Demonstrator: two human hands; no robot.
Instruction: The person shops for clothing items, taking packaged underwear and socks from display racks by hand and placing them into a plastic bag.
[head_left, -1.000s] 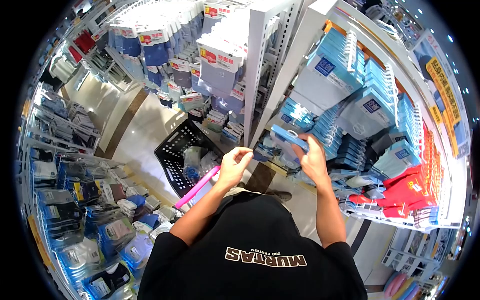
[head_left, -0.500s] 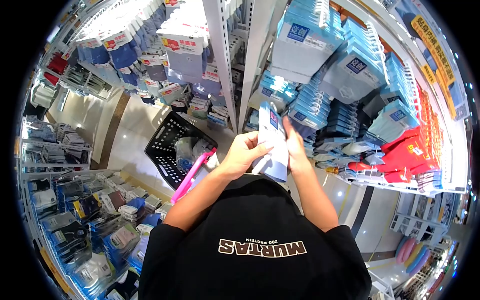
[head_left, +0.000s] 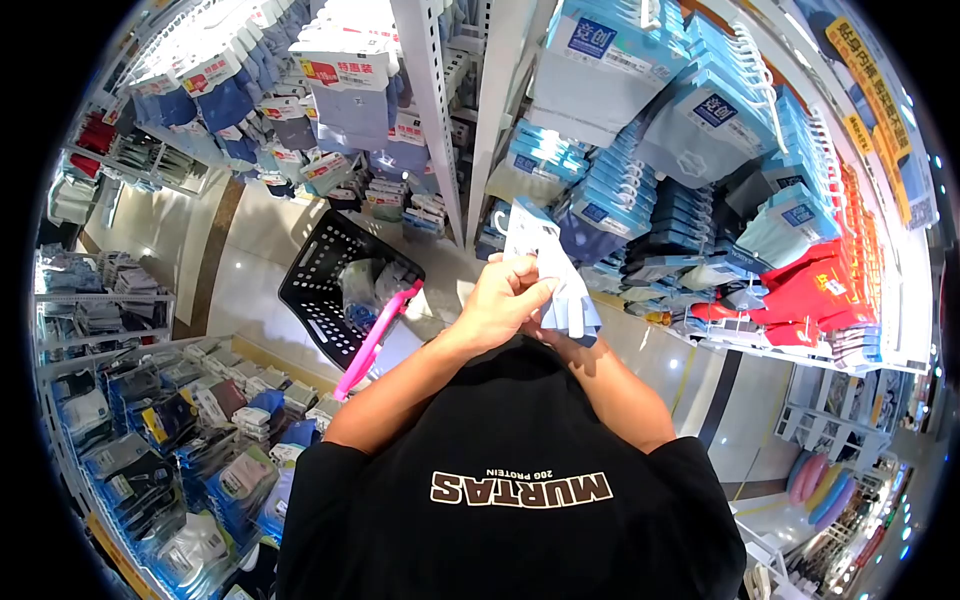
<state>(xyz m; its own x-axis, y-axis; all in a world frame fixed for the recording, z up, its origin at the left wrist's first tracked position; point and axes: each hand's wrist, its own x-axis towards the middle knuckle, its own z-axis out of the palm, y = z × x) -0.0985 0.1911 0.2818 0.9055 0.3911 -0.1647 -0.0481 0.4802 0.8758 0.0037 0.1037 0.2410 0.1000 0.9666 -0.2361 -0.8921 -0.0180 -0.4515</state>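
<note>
"While you look down, the nearest thing is your black shirt [head_left: 500, 425], on which MURTAS and 20G PROTEIN stand upside down in this view."

"Just past it, your left hand [head_left: 503, 300] is closed in a pinch, with the thumb pressing on the flat pack [head_left: 552, 255]. Your right hand [head_left: 570, 350] is under and behind the same pack, mostly hidden, so I cannot tell how far it is open or whether it grips."

"The pack is in front of your chest, tilted, its white hanger [head_left: 501, 221] at the upper end. I think you hold it so because one hand steadies it and its broad face is turned toward your eyes. Its print I cannot read."

"Beyond your left forearm is the black basket [head_left: 312, 312], with the pink handle [head_left: 375, 345] near your arm and clear packets [head_left: 360, 285] inside. Perhaps it is there to be within easy reach."

"Farther, blue-topped packs [head_left: 715, 112] hang on hooks, probably so that labels face the aisle; their blue squares seem to say 竞创. Across the white post [head_left: 430, 120], white-topped packs [head_left: 343, 75] show 特惠装. At far right are red garments [head_left: 825, 290], and above them an orange banner [head_left: 870, 85] seems to begin with 贴身内裤."
</note>
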